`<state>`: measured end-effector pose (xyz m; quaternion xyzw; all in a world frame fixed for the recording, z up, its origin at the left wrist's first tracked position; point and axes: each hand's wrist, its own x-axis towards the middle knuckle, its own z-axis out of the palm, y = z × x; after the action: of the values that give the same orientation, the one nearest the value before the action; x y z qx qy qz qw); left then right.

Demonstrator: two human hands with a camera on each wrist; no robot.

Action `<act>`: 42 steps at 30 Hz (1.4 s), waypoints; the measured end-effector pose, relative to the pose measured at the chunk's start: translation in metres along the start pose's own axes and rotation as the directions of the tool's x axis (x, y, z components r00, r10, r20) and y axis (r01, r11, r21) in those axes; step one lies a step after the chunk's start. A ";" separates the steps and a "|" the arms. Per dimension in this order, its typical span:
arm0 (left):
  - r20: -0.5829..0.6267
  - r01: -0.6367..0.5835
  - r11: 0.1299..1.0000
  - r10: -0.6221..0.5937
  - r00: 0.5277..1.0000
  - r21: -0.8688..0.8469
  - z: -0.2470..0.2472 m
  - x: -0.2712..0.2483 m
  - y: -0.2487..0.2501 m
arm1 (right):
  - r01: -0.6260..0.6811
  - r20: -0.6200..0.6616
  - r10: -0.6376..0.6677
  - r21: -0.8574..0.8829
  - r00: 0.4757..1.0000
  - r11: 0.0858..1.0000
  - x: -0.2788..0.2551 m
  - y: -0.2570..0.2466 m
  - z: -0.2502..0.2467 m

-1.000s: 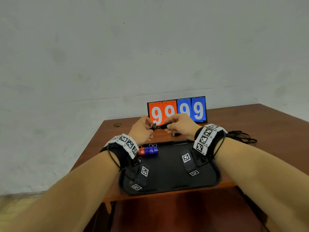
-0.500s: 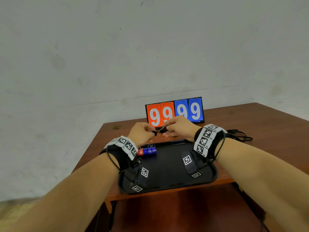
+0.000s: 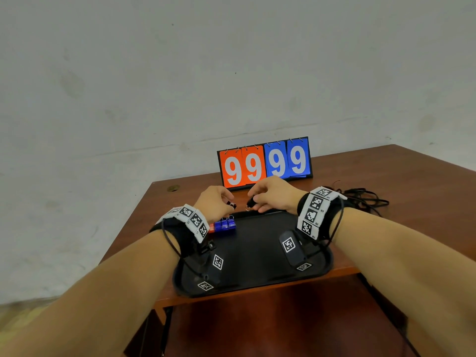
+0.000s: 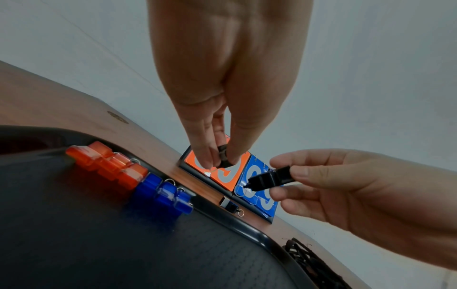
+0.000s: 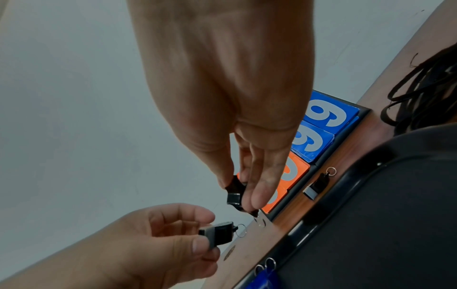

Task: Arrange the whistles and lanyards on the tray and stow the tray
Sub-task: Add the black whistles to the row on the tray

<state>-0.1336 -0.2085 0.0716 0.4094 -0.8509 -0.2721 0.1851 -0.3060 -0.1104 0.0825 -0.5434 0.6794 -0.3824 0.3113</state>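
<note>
I log: left hand [image 3: 215, 202] pinches one black whistle [image 3: 231, 204]; right hand [image 3: 273, 195] pinches another whistle [image 3: 250, 202], above black tray [image 3: 257, 276].

- Black tray [image 3: 257, 253] lies flat at the table's near edge
- 3 orange whistles [image 4: 108, 164] and 3 blue whistles [image 4: 168, 193] line its far-left rim
- 1 black whistle [image 5: 317, 184] lies beyond the tray; 2 are held
- Black lanyards [image 3: 365, 199] lie tangled to the right

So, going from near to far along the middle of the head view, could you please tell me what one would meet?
Tray → blue whistles → left hand and right hand, each pinching a black whistle, side by side → scoreboard → wall.
</note>
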 end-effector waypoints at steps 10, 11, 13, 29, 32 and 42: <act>-0.054 -0.027 0.986 0.036 0.998 0.165 0.016 0.037 -0.014 | 0.041 -0.040 -0.053 -0.262 0.998 0.964 0.042 0.023 0.006; -0.053 -0.033 0.982 0.044 0.998 0.183 0.019 0.041 -0.016 | 0.055 -0.044 -0.070 -0.287 0.997 0.956 0.046 0.025 0.007; -0.042 -0.056 0.974 0.067 0.997 0.221 0.024 0.048 -0.018 | 0.092 -0.055 -0.118 -0.352 0.991 0.932 0.056 0.028 0.010; 0.076 -0.166 0.921 0.148 0.986 0.354 0.046 0.051 -0.022 | 0.178 0.008 -0.197 -0.468 0.980 0.866 0.067 0.050 0.025; 0.086 -0.161 0.917 0.139 0.986 0.364 0.046 0.047 -0.019 | 0.187 0.015 -0.202 -0.453 0.979 0.872 0.063 0.051 0.026; 0.105 -0.156 0.908 0.124 0.987 0.389 0.047 0.039 -0.013 | 0.184 0.015 -0.197 -0.430 0.980 0.884 0.054 0.054 0.025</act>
<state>-0.1746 -0.2316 0.0306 0.3654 -0.9220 -0.0963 0.0841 -0.3237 -0.1609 0.0230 -0.6569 0.6947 -0.2600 0.1353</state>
